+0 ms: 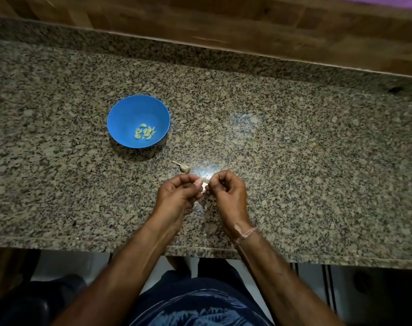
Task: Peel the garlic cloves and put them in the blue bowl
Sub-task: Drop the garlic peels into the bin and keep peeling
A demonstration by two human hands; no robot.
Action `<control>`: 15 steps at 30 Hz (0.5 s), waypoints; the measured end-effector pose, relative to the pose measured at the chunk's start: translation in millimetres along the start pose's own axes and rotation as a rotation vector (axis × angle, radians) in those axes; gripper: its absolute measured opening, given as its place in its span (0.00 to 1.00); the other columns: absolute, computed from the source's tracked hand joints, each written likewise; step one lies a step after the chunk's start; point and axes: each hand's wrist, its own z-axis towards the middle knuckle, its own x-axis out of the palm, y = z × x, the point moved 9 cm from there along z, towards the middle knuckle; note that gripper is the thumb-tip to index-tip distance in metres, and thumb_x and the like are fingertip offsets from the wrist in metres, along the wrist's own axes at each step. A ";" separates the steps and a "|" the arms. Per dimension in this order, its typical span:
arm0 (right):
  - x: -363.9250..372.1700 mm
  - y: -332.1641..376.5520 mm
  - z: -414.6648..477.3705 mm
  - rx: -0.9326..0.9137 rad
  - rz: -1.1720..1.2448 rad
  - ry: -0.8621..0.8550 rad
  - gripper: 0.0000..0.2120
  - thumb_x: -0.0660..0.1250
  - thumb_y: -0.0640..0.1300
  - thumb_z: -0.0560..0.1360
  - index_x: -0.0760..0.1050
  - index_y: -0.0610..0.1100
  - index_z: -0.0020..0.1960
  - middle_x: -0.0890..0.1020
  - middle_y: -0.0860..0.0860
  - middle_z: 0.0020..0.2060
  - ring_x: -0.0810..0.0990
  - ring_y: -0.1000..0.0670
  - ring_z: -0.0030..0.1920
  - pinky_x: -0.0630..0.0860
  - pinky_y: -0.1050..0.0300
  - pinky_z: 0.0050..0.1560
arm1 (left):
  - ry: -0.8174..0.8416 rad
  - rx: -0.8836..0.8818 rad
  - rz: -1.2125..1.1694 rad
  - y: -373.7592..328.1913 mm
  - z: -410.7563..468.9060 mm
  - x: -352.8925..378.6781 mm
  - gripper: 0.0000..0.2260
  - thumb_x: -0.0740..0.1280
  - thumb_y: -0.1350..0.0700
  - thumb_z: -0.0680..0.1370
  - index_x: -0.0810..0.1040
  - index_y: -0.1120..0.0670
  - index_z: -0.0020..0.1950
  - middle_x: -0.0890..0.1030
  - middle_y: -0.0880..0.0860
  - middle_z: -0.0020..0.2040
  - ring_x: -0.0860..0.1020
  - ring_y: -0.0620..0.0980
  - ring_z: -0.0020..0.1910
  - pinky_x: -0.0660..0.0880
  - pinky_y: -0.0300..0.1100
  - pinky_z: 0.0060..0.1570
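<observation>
- Your left hand [176, 191] and right hand [226, 189] both pinch one garlic clove [204, 181], its long axis spanning the grips.
- The blue bowl [120, 114] sits up-left, nearer your left grip.

The bowl [120, 118] is bright blue, its peeled cloves [145, 133] pale yellow-green. The surface [294, 149] is speckled grey, beige and black granite. A wrist thread [246, 233] is pink.

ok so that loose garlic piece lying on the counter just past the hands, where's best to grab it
Probably pinch the garlic piece across its plump bulb end, coming from above; it lies flat on the counter, and its thin stem tail pointing toward the blue bowl looks too flimsy to hold.
</observation>
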 end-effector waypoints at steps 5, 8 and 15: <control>-2.6 3.7 5.0 -0.181 -0.294 -0.028 0.08 0.72 0.34 0.78 0.81 0.45 0.44 0.84 0.52 0.39 0.83 0.53 0.41 0.82 0.61 0.42 | -0.040 -0.089 -0.158 8.3 7.6 -2.5 0.07 0.72 0.68 0.74 0.81 0.59 0.51 0.85 0.54 0.43 0.83 0.45 0.39 0.82 0.36 0.40; -2.9 -10.0 10.8 -0.185 -0.430 0.000 0.06 0.72 0.35 0.78 0.84 0.45 0.47 0.85 0.53 0.43 0.84 0.56 0.44 0.83 0.61 0.47 | -0.107 -0.152 -0.163 17.9 10.9 -8.8 0.06 0.69 0.69 0.78 0.82 0.60 0.51 0.85 0.55 0.43 0.83 0.45 0.38 0.83 0.35 0.40; 0.5 -5.4 13.2 -0.283 -0.615 0.023 0.04 0.73 0.39 0.79 0.83 0.47 0.51 0.85 0.55 0.47 0.82 0.57 0.46 0.81 0.60 0.48 | -0.098 -0.259 -0.211 38.6 21.7 -14.4 0.06 0.72 0.67 0.75 0.82 0.61 0.50 0.84 0.55 0.40 0.82 0.46 0.37 0.81 0.35 0.35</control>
